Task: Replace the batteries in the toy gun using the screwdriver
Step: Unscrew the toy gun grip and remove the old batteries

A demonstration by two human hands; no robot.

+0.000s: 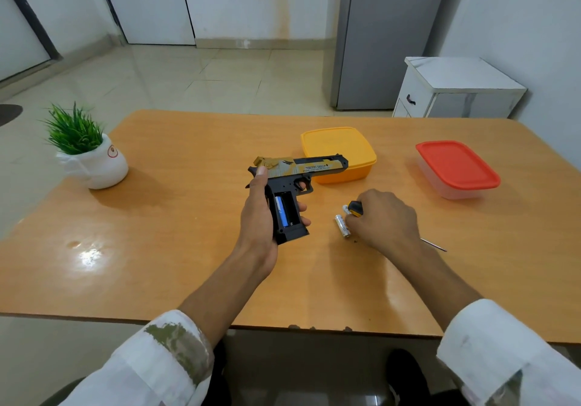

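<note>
Left grip (258, 213) clasps toy gun (295, 182) (firmly).

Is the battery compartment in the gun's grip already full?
No: the open compartment in the toy gun holds only one blue battery, and the slot beside it is empty.

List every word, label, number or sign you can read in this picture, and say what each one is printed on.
"DESERT EAGLE": on the gold slide of the toy gun, held by the left hand.
A smaller line under it on the slide: too small to read.
Red circular mark on the white plant pot: a sign, its inside is not legible.
Print on the white batteries beside the right hand: too blurred to read.
Nothing else readable.
</note>
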